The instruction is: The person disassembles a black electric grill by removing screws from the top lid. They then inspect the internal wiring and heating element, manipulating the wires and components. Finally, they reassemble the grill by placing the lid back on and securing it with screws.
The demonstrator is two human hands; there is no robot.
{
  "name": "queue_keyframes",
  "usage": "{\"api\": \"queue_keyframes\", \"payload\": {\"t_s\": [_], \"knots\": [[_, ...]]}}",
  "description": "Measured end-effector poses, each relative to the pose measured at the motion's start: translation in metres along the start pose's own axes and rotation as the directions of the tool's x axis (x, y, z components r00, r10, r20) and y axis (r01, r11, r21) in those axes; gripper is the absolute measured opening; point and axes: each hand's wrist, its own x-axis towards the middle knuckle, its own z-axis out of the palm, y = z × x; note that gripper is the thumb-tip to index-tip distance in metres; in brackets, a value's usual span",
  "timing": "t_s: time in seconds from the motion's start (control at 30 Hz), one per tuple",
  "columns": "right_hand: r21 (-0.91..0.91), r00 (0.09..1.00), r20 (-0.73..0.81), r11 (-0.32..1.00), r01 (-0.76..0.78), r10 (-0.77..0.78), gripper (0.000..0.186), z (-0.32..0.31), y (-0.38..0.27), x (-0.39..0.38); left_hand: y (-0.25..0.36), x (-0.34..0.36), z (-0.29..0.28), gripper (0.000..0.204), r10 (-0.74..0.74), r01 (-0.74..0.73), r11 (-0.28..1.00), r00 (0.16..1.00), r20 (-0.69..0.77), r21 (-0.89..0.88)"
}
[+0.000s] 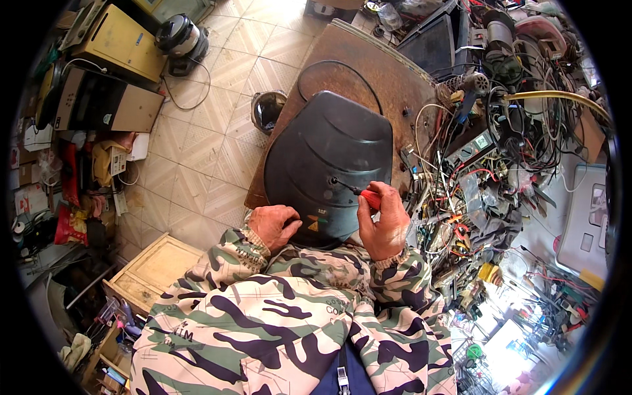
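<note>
A large black moulded plastic casing (322, 148) with curved ridges lies on the brown table in front of me, its near end close to my body. A yellow warning label marks its near part. My right hand (383, 220) grips a screwdriver (370, 198) by its red handle. The dark shaft slants left, and its tip meets a small recess in the middle of the casing. Resting at the casing's near left edge, my left hand (274, 226) has its fingers curled in; whatever they may hold is hidden.
The worn brown tabletop (329, 49) carries a looped black cable. Tangled wires (474, 191) and tools crowd the right side. A dark bin (268, 110) stands on the tiled floor left of the table. A wooden drawer (155, 270) is near my left elbow, with an electric cooker (181, 38) farther off.
</note>
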Motion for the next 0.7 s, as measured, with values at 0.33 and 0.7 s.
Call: {"api": "queue_keyframes", "payload": {"t_s": [0.33, 0.7], "knots": [[0.011, 0.999, -0.048, 1.000, 0.009, -0.009, 0.037, -0.018, -0.010, -0.008, 0.052, 0.057, -0.017, 0.049, 0.088, -0.096, 0.995, 0.980, -0.180, -0.039], [0.076, 0.851, -0.451, 0.962, -0.262, 0.268, 0.031, -0.072, 0.016, -0.056, 0.098, 0.204, 0.025, 0.015, 0.393, -0.375, 0.893, 0.919, -0.025, 0.249]]}}
